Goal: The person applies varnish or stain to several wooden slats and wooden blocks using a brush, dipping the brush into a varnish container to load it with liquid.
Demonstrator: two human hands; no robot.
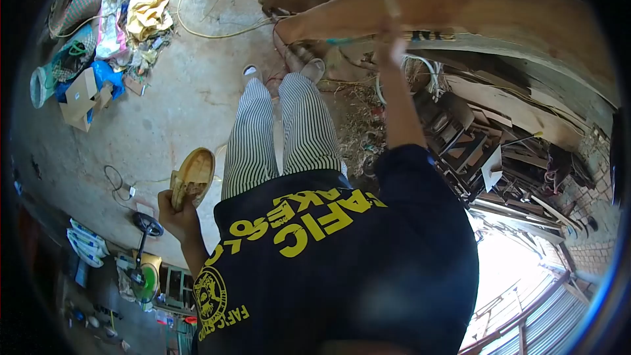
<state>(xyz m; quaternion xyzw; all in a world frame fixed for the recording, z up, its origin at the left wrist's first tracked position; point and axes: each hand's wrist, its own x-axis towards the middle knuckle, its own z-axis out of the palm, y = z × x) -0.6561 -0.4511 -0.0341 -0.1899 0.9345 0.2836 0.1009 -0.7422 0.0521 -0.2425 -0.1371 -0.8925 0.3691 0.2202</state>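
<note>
On the left of the head view, my left hand (pixel 176 215) is closed on a shallow oval dish (pixel 204 169). The dish is yellowish-brown, tilted, and has brown patches inside. My right arm reaches forward to a long wooden plank (pixel 486 10), and my right hand (pixel 390 51) is over its near edge. Motion smears that hand, so its fingers do not show clearly. A pale blurred streak lies just beyond it, and I cannot make out what it is. Dark lettering and a green mark show along the plank's edge.
A heap of scrap wood (pixel 480 138) lies to the right, near a coiled white cable (pixel 430 69). Bags and cardboard (pixel 80 95) are piled at the far left. A yellow cord (pixel 223 36) runs across the concrete floor. A fan (pixel 148 225) stands at lower left.
</note>
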